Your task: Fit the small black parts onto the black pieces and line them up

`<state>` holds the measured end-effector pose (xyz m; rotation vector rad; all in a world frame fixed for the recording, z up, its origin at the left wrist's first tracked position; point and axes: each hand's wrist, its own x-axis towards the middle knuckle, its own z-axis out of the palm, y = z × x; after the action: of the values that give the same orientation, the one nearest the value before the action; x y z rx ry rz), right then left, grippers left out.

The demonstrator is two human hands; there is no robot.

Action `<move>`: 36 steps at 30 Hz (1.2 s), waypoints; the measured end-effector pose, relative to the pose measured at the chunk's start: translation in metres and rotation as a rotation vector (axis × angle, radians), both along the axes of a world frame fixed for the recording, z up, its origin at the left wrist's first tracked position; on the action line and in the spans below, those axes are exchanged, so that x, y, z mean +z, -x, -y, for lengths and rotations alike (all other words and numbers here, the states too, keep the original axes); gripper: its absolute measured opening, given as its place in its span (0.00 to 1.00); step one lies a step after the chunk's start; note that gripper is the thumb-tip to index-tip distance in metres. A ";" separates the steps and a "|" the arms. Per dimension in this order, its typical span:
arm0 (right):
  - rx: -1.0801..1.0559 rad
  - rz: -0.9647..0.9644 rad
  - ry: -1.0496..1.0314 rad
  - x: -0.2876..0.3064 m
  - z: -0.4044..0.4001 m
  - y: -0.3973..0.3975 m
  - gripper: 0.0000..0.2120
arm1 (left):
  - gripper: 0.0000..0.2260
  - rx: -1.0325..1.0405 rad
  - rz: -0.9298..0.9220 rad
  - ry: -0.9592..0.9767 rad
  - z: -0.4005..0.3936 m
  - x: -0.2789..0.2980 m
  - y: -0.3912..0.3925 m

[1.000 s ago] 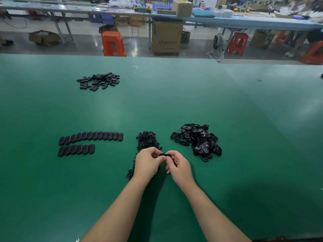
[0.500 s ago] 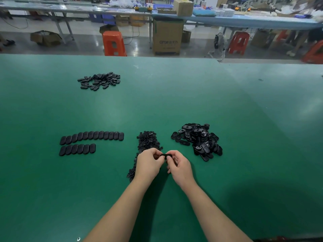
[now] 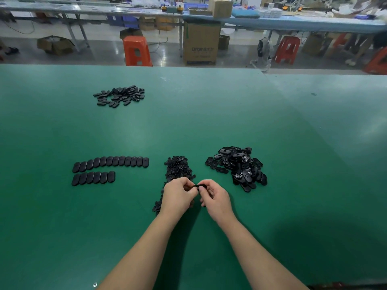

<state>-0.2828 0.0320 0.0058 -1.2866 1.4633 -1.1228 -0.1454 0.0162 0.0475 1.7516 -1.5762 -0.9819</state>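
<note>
Even overhead light leaves pale sheen patches across my green worktop [image 3: 209, 122]. My forearms throw soft dark shadows toward me. Wide-angle bending curves the far edges; the background looks slightly soft, its right end smeared.

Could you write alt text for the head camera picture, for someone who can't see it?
Two bare hands, left hand and right hand, together pinch one black piece above a green table. Left of them lie two neat rows of finished pieces; a heap of small parts and a pile of black pieces lie just beyond the hands.
</note>
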 end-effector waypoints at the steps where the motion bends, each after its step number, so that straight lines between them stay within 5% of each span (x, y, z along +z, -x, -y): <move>1: 0.000 -0.001 0.002 0.000 0.000 0.000 0.11 | 0.05 0.003 0.000 0.007 -0.001 -0.001 0.000; 21: -0.030 -0.010 0.007 -0.004 0.001 0.000 0.07 | 0.04 -0.069 -0.022 0.099 -0.004 -0.007 0.003; 28: -0.031 -0.080 0.017 -0.007 0.003 0.001 0.06 | 0.04 -0.110 0.104 0.195 -0.002 -0.009 0.003; 32: -0.018 -0.058 0.014 -0.007 0.003 0.000 0.09 | 0.13 -0.205 0.234 0.318 -0.003 -0.014 -0.003; 36: -0.034 0.015 0.026 -0.002 0.000 -0.002 0.04 | 0.09 -0.188 0.361 0.419 -0.003 -0.014 -0.013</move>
<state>-0.2806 0.0317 0.0035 -1.2730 1.4691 -1.1744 -0.1328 0.0195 0.0337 1.5582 -2.0285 -0.3780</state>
